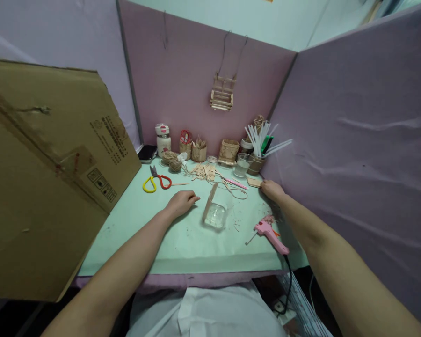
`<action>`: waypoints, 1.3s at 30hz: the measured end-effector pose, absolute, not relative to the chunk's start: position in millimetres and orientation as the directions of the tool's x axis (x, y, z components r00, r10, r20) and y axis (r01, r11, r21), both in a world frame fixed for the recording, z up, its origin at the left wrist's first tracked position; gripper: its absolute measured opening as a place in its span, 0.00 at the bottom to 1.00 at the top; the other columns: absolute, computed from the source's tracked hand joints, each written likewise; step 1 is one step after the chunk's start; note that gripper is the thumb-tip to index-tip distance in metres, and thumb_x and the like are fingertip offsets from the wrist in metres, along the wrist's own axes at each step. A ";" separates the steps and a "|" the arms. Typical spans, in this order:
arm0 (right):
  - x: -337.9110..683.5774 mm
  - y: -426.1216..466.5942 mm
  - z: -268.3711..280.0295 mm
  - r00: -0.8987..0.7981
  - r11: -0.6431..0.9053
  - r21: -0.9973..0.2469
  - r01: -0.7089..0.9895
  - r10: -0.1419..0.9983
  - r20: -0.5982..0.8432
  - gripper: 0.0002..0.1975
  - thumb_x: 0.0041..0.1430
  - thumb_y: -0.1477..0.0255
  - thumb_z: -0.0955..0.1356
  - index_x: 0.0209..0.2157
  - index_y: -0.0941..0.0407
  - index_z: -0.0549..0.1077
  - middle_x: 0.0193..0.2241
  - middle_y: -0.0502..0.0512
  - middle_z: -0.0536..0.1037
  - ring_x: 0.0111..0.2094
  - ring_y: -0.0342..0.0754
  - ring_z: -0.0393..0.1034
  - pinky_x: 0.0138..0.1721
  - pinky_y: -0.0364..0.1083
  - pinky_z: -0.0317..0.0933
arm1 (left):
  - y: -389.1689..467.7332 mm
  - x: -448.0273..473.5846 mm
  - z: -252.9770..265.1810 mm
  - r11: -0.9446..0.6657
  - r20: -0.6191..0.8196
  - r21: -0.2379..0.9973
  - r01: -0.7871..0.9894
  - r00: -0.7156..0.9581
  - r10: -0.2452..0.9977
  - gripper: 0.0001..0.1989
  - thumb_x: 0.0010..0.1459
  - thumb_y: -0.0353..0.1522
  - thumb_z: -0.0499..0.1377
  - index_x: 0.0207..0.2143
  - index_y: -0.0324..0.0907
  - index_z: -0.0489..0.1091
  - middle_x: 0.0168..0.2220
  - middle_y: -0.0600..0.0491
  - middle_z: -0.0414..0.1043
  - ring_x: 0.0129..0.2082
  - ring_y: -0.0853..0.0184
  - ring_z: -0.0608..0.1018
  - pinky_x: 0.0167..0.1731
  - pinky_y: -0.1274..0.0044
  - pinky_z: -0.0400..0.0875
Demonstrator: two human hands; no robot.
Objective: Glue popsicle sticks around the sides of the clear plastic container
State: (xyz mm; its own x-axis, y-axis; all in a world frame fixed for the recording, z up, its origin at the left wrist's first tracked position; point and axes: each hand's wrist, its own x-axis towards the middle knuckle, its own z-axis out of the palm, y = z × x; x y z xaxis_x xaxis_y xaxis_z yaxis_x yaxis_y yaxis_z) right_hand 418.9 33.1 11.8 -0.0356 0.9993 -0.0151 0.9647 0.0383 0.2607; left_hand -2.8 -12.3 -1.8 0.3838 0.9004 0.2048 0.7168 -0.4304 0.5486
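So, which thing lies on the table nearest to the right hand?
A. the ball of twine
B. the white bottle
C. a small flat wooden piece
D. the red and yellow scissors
C: the right hand rests at the small flat wooden piece, far from the others.

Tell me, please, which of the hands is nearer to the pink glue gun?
Right. The right hand rests just beyond the glue gun, near the partition; the left hand lies farther off, across the clear container.
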 end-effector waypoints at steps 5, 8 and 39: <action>408.5 20.3 19.1 -0.072 0.060 0.235 0.970 0.997 0.043 0.13 0.64 0.67 0.68 0.47 0.60 0.72 0.48 0.59 0.75 0.47 0.49 0.71 0.48 0.53 0.67 | -12.8 -4.0 -1.0 -0.426 0.213 0.578 0.696 0.375 0.902 0.17 0.61 0.43 0.53 0.28 0.42 0.74 0.28 0.51 0.76 0.30 0.64 0.73 0.31 0.75 0.60; 399.7 8.6 33.7 -0.073 0.049 0.195 0.980 0.990 0.118 0.06 0.63 0.75 0.65 0.38 0.62 0.74 0.40 0.62 0.77 0.43 0.50 0.71 0.43 0.47 0.64 | -13.5 -4.1 1.8 -0.433 0.269 0.637 0.638 0.343 0.900 0.14 0.59 0.40 0.55 0.27 0.42 0.73 0.28 0.51 0.75 0.30 0.64 0.73 0.32 0.75 0.62; 167.7 -173.1 -19.7 -0.286 0.478 -0.192 0.857 0.752 0.594 0.10 0.62 0.79 0.61 0.27 0.53 0.61 0.24 0.49 0.67 0.26 0.45 0.62 0.29 0.44 0.55 | -156.4 23.8 -14.6 -0.225 0.221 0.974 -0.005 -0.162 0.962 0.11 0.53 0.39 0.64 0.31 0.40 0.74 0.30 0.53 0.77 0.31 0.69 0.77 0.34 0.78 0.72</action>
State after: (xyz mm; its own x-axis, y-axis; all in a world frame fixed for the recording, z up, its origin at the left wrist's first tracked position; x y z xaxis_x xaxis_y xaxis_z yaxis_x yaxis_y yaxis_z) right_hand 167.7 -173.1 -19.7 -0.2859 0.7519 0.5941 0.8571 0.4779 -0.1925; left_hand 23.8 -156.4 -14.6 -0.1624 0.9616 0.2213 -0.0049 -0.2250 0.9743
